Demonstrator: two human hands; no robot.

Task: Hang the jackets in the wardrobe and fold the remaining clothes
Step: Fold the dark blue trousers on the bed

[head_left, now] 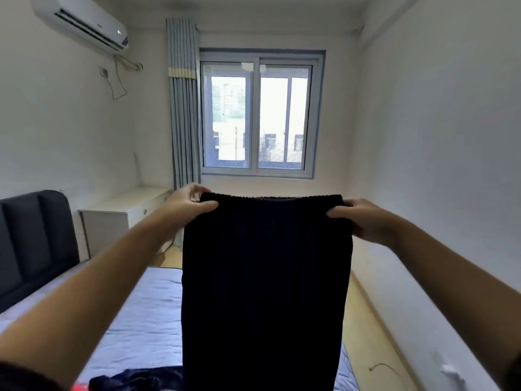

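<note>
White walls (pixel 437 136) close in a narrow room under a white ceiling (pixel 253 9); a two-pane sliding window (pixel 258 117) in the far wall lets in bright daylight; a grey-blue striped curtain (pixel 183 108) hangs gathered just left of it; an air conditioner (pixel 81 21) sits high on the left wall, a cord (pixel 118 83) dangling below; a white cabinet (pixel 121 213) stands in the far left corner, beside a dark padded headboard (pixel 33 238); the bed (pixel 152 314) has a pale blue cover; the floor (pixel 363 320) is light wood.
</note>
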